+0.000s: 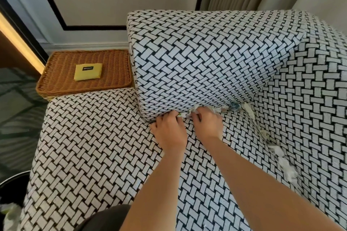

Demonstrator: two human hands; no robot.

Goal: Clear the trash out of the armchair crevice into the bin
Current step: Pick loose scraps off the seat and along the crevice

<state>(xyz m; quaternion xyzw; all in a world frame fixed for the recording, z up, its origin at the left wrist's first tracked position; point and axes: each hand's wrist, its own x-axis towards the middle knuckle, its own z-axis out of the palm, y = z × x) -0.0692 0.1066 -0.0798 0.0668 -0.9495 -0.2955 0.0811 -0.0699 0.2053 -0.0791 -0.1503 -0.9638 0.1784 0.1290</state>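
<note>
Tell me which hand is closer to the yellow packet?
Left. The left hand is below-right of the yellow packet; the right hand is farther right. Both pinch trash.

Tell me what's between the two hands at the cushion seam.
Head view: a crumpled wrapper, pinched from either side by the left hand and right hand.

Armchair [93, 146]: black & white basket-weave print all over. Trash [232, 107] white w/ green & blue bits; bin [11, 181] black. Wicker tray [62, 75] orange-brown, packet [88, 72] yellow w/ black label.
</note>
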